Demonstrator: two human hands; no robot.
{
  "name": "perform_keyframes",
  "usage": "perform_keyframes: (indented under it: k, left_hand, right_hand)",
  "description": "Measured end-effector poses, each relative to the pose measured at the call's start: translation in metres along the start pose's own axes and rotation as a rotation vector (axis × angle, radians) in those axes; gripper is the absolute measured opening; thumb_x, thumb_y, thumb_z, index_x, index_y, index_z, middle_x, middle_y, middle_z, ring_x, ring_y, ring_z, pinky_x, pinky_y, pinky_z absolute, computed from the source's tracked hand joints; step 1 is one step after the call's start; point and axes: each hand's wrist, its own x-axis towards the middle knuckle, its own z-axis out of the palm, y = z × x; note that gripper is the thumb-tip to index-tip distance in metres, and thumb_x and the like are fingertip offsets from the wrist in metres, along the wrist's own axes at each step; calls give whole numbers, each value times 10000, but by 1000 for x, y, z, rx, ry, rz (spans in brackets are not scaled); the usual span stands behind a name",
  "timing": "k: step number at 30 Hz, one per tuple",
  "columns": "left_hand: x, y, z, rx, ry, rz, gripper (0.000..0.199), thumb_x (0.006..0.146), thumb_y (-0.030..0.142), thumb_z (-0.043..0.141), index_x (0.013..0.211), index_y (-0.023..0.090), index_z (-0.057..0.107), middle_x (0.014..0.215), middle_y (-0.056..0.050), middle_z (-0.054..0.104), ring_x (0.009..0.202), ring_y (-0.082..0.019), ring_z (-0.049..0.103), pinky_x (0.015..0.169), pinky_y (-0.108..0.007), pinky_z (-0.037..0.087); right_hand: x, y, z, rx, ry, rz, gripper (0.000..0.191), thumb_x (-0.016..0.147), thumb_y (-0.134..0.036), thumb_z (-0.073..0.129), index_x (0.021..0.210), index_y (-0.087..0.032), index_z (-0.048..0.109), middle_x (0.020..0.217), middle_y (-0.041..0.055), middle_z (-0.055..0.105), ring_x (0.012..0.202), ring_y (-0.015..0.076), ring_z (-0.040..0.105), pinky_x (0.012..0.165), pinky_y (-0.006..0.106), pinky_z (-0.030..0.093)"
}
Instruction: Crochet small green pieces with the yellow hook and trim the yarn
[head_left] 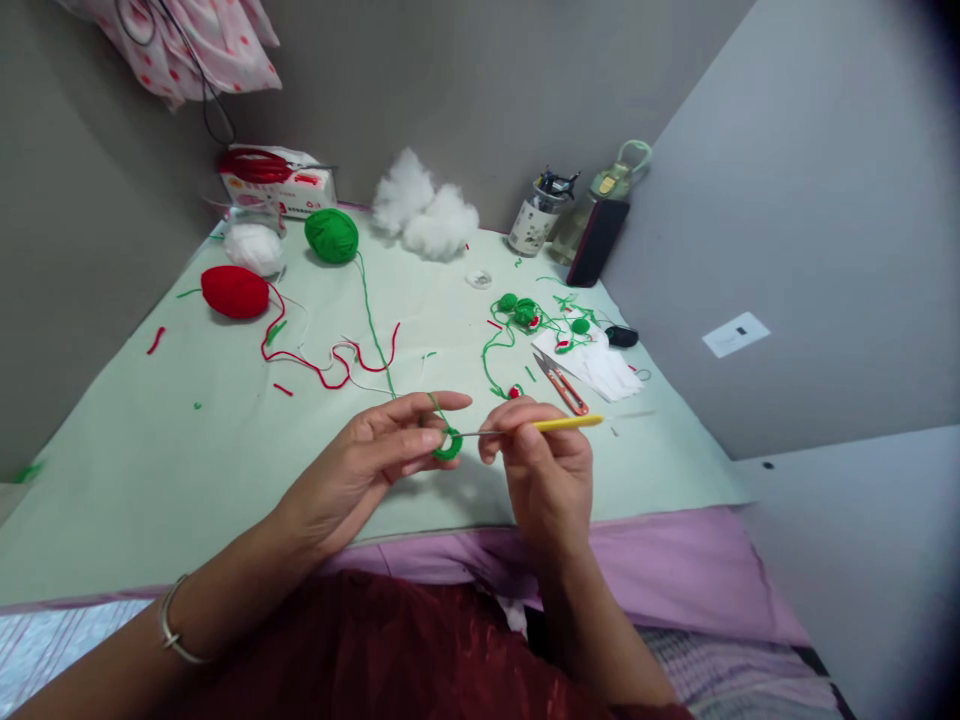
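A small green crochet ring (448, 448) is pinched between the thumb and fingers of my left hand (375, 445). Green yarn (367, 300) runs from a green yarn ball (331, 236) at the back down to this hand and over its index finger. My right hand (544, 460) grips a crochet hook (568, 423) with a yellow handle. The hook's metal shaft points left, and its tip meets the top of the ring; whether it passes through a stitch is too small to tell. Both hands are above the front part of the table.
A red yarn ball (235, 291) and a white one (253, 248) lie back left, with loose strands rightward. White stuffing (426, 207) sits at the back. Orange-handled snips (562, 385), small green crocheted pieces (525, 312) and white paper (600, 365) lie right, before a leaning phone (598, 243).
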Motion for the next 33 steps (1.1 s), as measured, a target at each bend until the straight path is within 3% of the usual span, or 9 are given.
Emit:
perform_keyframes:
  k: [4,11,20,26,30,33]
  left_hand:
    - [0,-3,1,100,-28,68,362,805,236,815,1163,284,792,839,8,657,813,-126,550,793,-233,442]
    - [0,1,-5,75,-15,-2,385,831,271,793,1214,292,762,853,24,596,783,-105,502,741,-223,397]
    - [0,-1,-2,120,-40,88,347,824,231,803,1161,311,783,805,27,638,761,-101,536,746,-227,418]
    - [-1,-2,-4,114,-33,59,358,846,252,778,1199,308,765,897,11,658,857,-121,568,813,-237,419]
    - [-2,-2,-4,97,-35,48,336,854,264,765,1188,296,772,847,19,629,818,-114,542,783,-227,412]
    - [-3,-2,-2,113,-1,85,320,857,257,764,1177,273,779,811,23,605,782,-106,511,749,-213,407]
  right_hand:
    - [-2,-3,4,-232,-94,-144,153,951,-196,663,990,-268,793,922,31,756,911,178,676,810,341,547]
    - [2,1,-1,125,-42,33,149,994,-248,605,954,-247,749,866,9,715,731,132,633,665,288,518]
    - [1,-5,3,-104,-129,-62,147,971,-231,644,986,-267,786,958,33,762,928,182,684,792,347,548]
    - [0,1,2,-5,-98,0,141,983,-235,623,987,-251,763,929,27,749,775,143,669,703,316,554]
    - [1,2,0,44,-117,29,139,996,-258,600,978,-239,737,887,22,730,760,143,669,695,313,565]
    - [-1,-3,-2,-115,-138,-58,177,1024,-234,531,1014,-239,707,889,28,729,762,153,682,694,329,588]
